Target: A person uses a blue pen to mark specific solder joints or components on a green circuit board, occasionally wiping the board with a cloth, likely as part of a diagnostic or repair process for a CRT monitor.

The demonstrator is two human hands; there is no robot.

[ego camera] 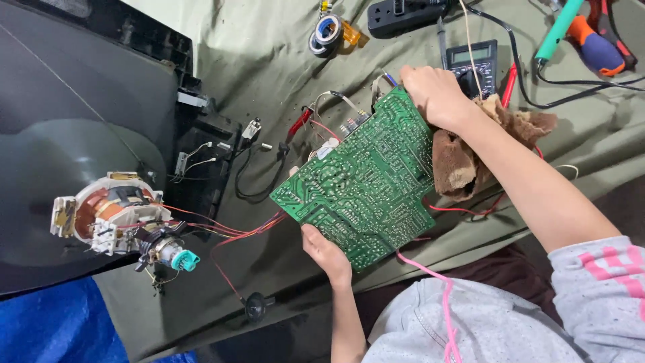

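Fingers of both hands are closed on the edges of the green circuit board [366,178], which we hold solder side up above the olive cloth [269,60], tilted, near the middle of the view.

Working left to right, we note the dark picture tube [60,154] lying face down, with its copper coil yoke [111,208] on the neck. Red wires [235,232] run from that neck toward the board's lower left edge, so the board is tethered. Our left hand [327,252] grips the near corner, thumb on top. Our right hand [437,94] clamps the far corner, and beneath that forearm lies a brown rag [460,158]. Beyond it sit a grey meter [474,64], a black power strip [403,13] and a green-handled soldering iron [557,30].

We judge the board light and stiff, but fragile: solder points are sharp, and components on the hidden underside could snap under pressure. Edge holds at opposite corners, as now, look soundest. The attached wires limit how far it can turn or lift; pulling against them risks tearing a joint. We cannot tell how many leads remain connected beneath.
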